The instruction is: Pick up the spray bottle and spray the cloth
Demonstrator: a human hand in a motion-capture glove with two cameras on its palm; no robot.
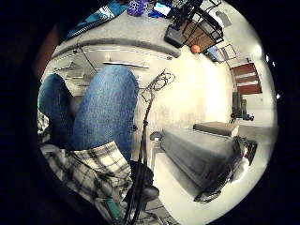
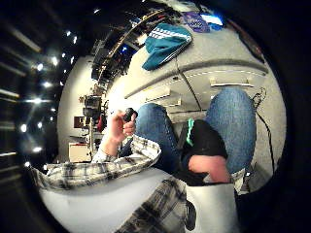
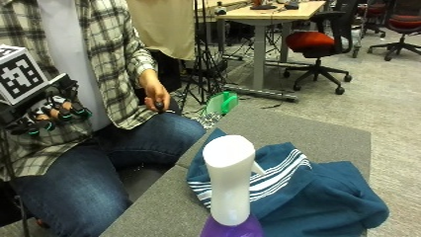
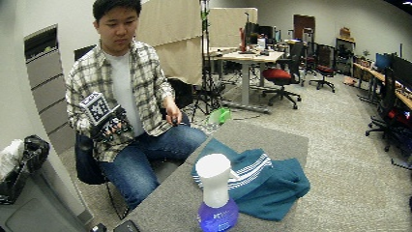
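The spray bottle, white-headed with a purple body, stands upright at the near edge of the grey desk, with the teal striped cloth bunched just beside it, and nothing is grasped yet. To start well, the gloved right hand should, I judge, reach across the desk and wrap the narrow neck under the white head, leaving a finger for the trigger and the nozzle facing the cloth. That hand hangs raised at the person's chest, well apart from the bottle, its grip loosely curled around nothing.
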